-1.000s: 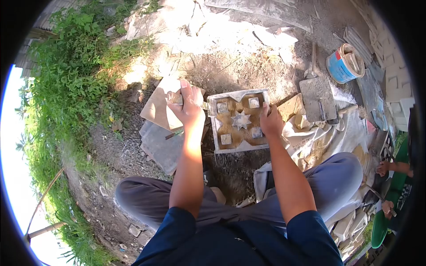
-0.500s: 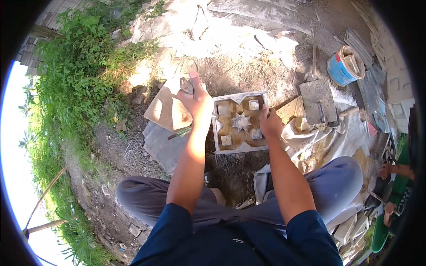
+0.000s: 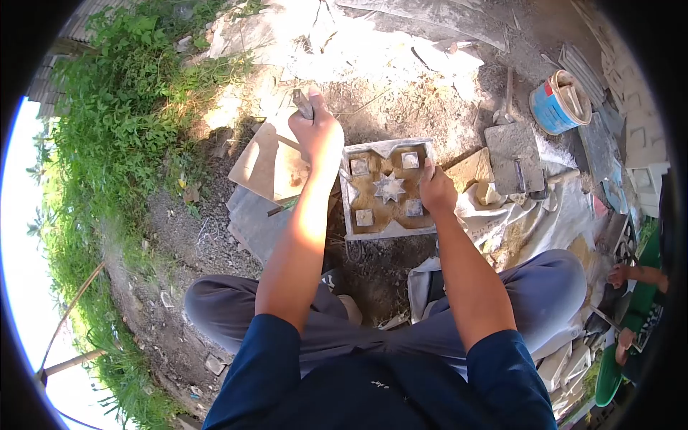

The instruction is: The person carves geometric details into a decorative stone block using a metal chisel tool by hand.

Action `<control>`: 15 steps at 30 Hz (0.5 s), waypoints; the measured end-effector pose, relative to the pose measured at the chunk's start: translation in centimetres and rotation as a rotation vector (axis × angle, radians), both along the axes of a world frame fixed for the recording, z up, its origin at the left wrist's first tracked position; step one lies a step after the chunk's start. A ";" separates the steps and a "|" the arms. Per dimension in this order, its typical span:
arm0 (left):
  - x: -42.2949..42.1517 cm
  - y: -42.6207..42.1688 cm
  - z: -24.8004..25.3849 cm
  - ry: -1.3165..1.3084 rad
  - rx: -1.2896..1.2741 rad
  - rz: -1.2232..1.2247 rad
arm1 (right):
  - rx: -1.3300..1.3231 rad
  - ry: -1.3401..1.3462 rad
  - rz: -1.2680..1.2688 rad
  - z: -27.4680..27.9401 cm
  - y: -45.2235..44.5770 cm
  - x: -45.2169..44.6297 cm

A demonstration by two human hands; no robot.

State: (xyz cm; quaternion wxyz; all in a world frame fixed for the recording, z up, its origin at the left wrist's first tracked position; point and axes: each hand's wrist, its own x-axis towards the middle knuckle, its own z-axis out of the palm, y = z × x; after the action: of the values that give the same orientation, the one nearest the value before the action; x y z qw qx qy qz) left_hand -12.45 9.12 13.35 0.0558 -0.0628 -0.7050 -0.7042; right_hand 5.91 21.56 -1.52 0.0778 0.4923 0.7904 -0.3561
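On the mold (image 3: 389, 229) rests the right hand (image 3: 438, 190).

No readable text
Print on the blue-and-white bucket (image 3: 550, 113) and navy shirt (image 3: 344, 398) is too small to read.

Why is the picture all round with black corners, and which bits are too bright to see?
Head view: it looks like a very wide lens, dark at the corners, bending the edges; sunlight washes out the ground beyond the mould and the sky at the left edge; glare also whitens the left wrist.
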 end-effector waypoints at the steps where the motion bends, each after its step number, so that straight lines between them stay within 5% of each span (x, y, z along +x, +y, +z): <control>1: -0.3 0.2 0.5 -0.043 -0.012 0.052 | 0.086 0.026 -0.010 -0.2 -0.3 -0.1; 4: -0.2 -0.7 0.4 -0.046 0.225 -0.007 | 0.076 0.017 0.003 -0.1 -0.1 -0.2; 8: -1.0 0.4 0.6 -0.042 0.051 0.139 | 0.107 0.009 0.003 -0.3 -0.3 -0.1; 12: 0.4 -1.0 -0.9 -0.061 0.137 0.046 | 0.117 0.022 0.009 0.5 -0.4 0.0; 15: -1.0 -0.7 -1.6 -0.062 0.152 0.201 | 0.173 0.047 0.010 -0.8 -0.5 0.0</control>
State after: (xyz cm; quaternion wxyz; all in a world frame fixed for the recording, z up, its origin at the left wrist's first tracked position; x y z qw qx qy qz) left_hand -13.48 8.41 11.76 0.1090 0.0345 -0.6538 -0.7480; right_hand 5.86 21.05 -2.29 0.0186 0.4847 0.8223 -0.2976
